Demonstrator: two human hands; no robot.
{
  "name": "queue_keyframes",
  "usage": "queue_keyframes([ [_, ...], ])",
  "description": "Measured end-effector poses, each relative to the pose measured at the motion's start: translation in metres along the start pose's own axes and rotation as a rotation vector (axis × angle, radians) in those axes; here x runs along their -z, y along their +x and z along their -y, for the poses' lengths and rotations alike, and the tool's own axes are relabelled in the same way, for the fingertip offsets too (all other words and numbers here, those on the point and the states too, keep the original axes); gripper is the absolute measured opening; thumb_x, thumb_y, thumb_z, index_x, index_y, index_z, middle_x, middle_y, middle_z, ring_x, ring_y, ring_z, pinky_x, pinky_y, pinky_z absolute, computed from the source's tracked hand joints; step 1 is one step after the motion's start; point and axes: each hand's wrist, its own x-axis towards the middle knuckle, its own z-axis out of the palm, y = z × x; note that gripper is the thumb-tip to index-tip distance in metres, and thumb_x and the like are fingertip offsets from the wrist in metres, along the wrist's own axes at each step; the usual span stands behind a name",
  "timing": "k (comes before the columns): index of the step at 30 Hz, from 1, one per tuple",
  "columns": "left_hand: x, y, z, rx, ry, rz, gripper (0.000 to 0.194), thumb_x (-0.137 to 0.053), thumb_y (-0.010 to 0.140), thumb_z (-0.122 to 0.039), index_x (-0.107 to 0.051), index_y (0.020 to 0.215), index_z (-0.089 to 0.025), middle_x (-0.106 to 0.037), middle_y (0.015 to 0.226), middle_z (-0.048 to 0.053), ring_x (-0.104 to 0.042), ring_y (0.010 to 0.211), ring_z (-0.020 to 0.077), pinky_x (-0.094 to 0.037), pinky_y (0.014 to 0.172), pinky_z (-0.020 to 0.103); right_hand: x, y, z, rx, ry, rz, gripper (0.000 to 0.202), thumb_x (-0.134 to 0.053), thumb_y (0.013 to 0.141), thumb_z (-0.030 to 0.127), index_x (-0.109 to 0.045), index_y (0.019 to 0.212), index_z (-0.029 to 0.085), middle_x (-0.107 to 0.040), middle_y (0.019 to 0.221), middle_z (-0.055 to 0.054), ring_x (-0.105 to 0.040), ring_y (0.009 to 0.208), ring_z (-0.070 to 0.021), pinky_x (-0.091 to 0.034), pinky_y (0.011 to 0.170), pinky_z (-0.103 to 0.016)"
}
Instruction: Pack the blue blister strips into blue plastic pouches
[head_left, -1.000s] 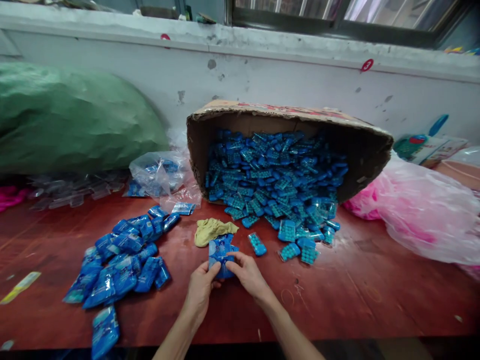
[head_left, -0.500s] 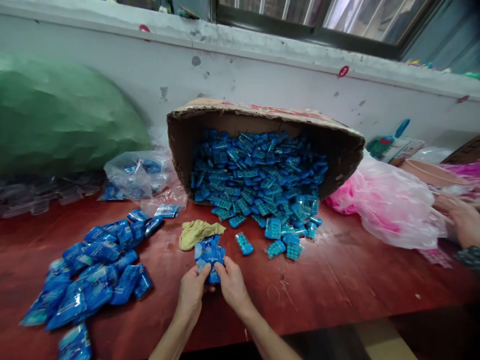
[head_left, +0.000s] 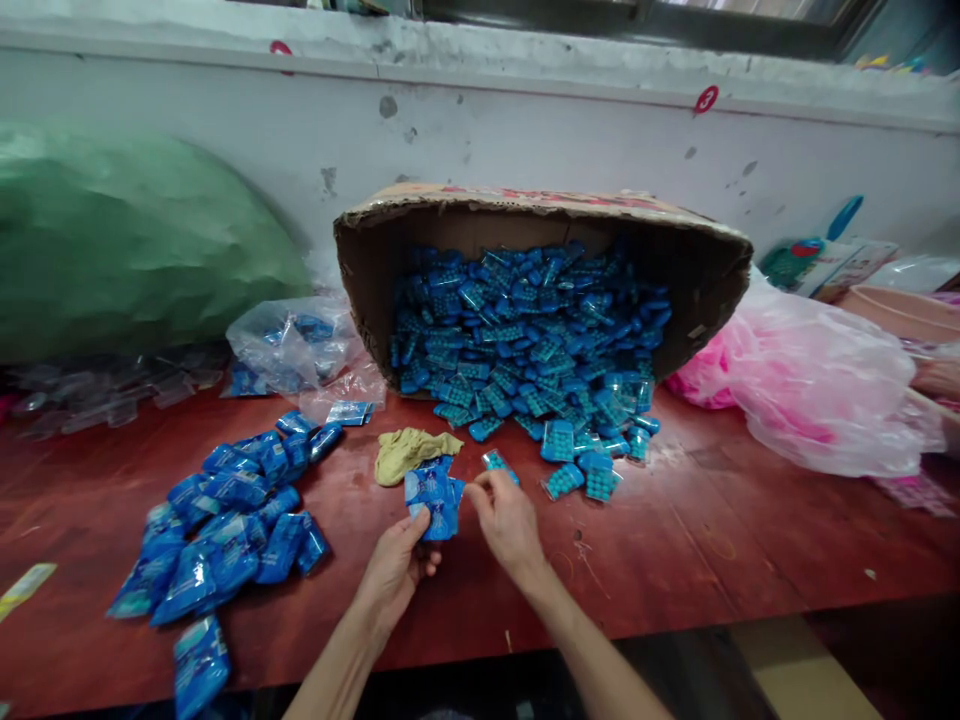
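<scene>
My left hand (head_left: 399,565) is closed on flat printed blue wrappers (head_left: 433,502), with the thumb on top and the fingers underneath. My right hand (head_left: 510,520) is apart from the wrappers, its fingers bent and loosely parted. Just beyond its fingertips lies a small clear-and-blue pack of turquoise beads (head_left: 498,464), partly covered by the hand; whether they touch is unclear. A crumpled yellowish cloth (head_left: 412,452) lies behind the wrappers. Many similar packs (head_left: 525,330) spill from a cardboard box (head_left: 544,200) lying on its side.
Filled blue pouches (head_left: 232,540) are heaped on the red table (head_left: 637,610) at left. Behind them are a clear plastic bag (head_left: 289,345) and a big green sack (head_left: 142,240). A pink-and-white plastic bag (head_left: 825,380) stands right of the box.
My right hand has let go of the wrappers and moved right, over the nearby bead pack. My left hand keeps hold of the wrappers. The view has shifted slightly.
</scene>
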Motion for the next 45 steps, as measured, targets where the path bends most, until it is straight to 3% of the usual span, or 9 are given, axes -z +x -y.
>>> queue_keyframes([
  [3,0.006,-0.003,0.0,0.042,-0.027,-0.011,0.024,-0.065,0.066,-0.034,-0.053,0.062,-0.014,-0.056,0.046,-0.001,-0.049,0.037,0.0075,-0.035,0.033,0.016,0.011,0.023,-0.015,-0.101,-0.295,-0.049,0.021,-0.053,0.079,0.029,-0.055,0.095,0.015,-0.055,0.099,-0.015,-0.048,0.096,-0.0287,-0.036,0.077,-0.038],
  [7,0.007,-0.006,0.003,0.102,-0.076,-0.059,0.021,-0.063,0.069,-0.03,-0.053,0.062,-0.013,-0.055,0.046,0.0,-0.05,0.038,0.0075,-0.037,0.033,0.016,0.002,0.028,-0.026,-0.074,-0.236,0.027,0.017,-0.051,0.08,0.02,-0.056,0.095,0.017,-0.058,0.096,-0.013,-0.049,0.097,-0.0269,-0.037,0.08,-0.039],
  [11,0.007,-0.006,0.003,0.131,-0.099,-0.101,0.021,-0.058,0.074,-0.031,-0.053,0.064,-0.014,-0.055,0.046,0.0,-0.05,0.037,0.0073,-0.038,0.033,0.016,-0.002,0.009,-0.024,-0.009,-0.071,0.104,0.019,-0.046,0.083,0.023,-0.056,0.099,0.021,-0.062,0.092,-0.004,-0.057,0.085,-0.0177,-0.043,0.073,-0.028],
  [14,0.008,-0.005,0.004,0.065,-0.105,-0.109,0.021,-0.058,0.074,-0.032,-0.053,0.065,-0.014,-0.055,0.046,-0.001,-0.05,0.037,0.0076,-0.038,0.033,0.016,0.004,-0.007,-0.017,-0.045,0.245,0.139,0.026,-0.042,0.085,0.031,-0.055,0.104,0.02,-0.064,0.085,-0.002,-0.058,0.067,-0.014,-0.046,0.058,-0.024],
  [18,0.008,-0.004,0.007,0.026,-0.091,-0.124,0.023,-0.061,0.071,-0.036,-0.053,0.067,-0.015,-0.054,0.044,-0.002,-0.051,0.038,0.0086,-0.039,0.034,0.016,0.01,-0.025,-0.002,-0.093,0.613,0.142,0.024,-0.05,0.081,0.033,-0.058,0.099,0.02,-0.064,0.089,-0.002,-0.058,0.078,-0.0161,-0.046,0.068,-0.025],
  [22,0.006,-0.005,0.008,-0.004,-0.06,-0.115,0.027,-0.064,0.067,-0.039,-0.051,0.067,-0.015,-0.054,0.042,-0.002,-0.051,0.038,0.0095,-0.038,0.034,0.017,0.009,-0.036,0.007,-0.052,0.57,0.091,0.02,-0.05,0.081,0.027,-0.059,0.097,0.02,-0.063,0.095,-0.004,-0.057,0.088,-0.0178,-0.044,0.08,-0.027],
  [29,0.005,-0.009,0.007,-0.017,-0.035,-0.099,0.03,-0.066,0.064,-0.041,-0.05,0.066,-0.016,-0.055,0.043,-0.001,-0.051,0.039,0.0096,-0.037,0.035,0.017,0.01,-0.043,0.003,0.169,0.447,0.087,0.022,-0.049,0.082,0.019,-0.06,0.101,0.024,-0.058,0.09,-0.004,-0.056,0.085,-0.0163,-0.044,0.076,-0.027],
  [36,0.002,-0.01,0.007,-0.07,-0.064,-0.088,0.03,-0.066,0.064,-0.04,-0.053,0.067,-0.014,-0.055,0.046,-0.002,-0.051,0.04,0.0089,-0.038,0.036,0.017,0.008,-0.045,0.004,0.095,0.521,0.053,0.019,-0.051,0.081,0.018,-0.059,0.098,0.022,-0.059,0.088,-0.002,-0.056,0.082,-0.015,-0.045,0.074,-0.025],
  [45,-0.001,-0.011,0.003,-0.09,-0.077,-0.065,0.029,-0.067,0.062,-0.04,-0.055,0.066,-0.013,-0.057,0.048,-0.001,-0.052,0.042,0.0092,-0.039,0.037,0.017,0.005,-0.05,-0.004,0.211,0.479,0.083,0.024,-0.05,0.081,0.015,-0.061,0.101,0.024,-0.057,0.09,-0.004,-0.055,0.083,-0.016,-0.045,0.074,-0.027],
])
